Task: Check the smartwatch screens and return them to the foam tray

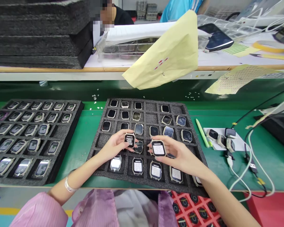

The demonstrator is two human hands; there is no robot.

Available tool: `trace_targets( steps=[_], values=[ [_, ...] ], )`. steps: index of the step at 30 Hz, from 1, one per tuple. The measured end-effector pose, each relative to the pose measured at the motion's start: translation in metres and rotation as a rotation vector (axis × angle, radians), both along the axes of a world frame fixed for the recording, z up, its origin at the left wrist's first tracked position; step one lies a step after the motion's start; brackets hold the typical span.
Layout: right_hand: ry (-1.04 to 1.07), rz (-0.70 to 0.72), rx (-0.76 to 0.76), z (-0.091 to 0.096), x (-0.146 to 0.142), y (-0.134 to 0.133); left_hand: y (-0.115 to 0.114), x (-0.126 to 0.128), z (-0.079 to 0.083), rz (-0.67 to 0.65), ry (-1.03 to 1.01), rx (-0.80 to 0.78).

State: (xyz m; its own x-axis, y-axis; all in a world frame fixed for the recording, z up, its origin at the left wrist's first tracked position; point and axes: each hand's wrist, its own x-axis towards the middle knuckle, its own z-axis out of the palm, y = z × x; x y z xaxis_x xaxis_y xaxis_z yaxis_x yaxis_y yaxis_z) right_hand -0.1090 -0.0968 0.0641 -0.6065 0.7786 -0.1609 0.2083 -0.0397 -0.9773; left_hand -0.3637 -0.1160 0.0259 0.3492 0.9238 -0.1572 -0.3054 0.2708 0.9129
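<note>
My left hand (117, 143) is closed on a square smartwatch case (129, 140) whose dark screen shows lines of white text. To its right, my right hand (175, 153) grips another smartwatch case (158, 148), with a white list on its lit screen. Both hands are above a black foam tray (150, 119) divided into pockets. More watch cases lie in that tray: the back ones have dark screens, while several in the front row, such as this watch (138, 166), show white lists. My hands and the held watches cover some middle pockets.
A second foam tray (72, 132) of watches lies at left. At right are a green pen (202, 132), a white card with several watches (241, 144), and cables (251, 154). Yellow paper (172, 53) hangs from the shelf (104, 75). Below the bench sits a red tray (186, 211).
</note>
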Motion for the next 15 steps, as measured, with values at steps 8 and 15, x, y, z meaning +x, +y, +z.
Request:
trace_targets(
  steps=[8,15],
  values=[
    [-0.598,-0.228,0.552,-0.021,0.096,0.004,-0.006,-0.003,0.005,0.010,-0.006,-0.012],
    [-0.709,-0.207,0.697,-0.040,0.118,-0.004,-0.009,-0.006,0.005,-0.005,-0.013,0.005]
  ],
)
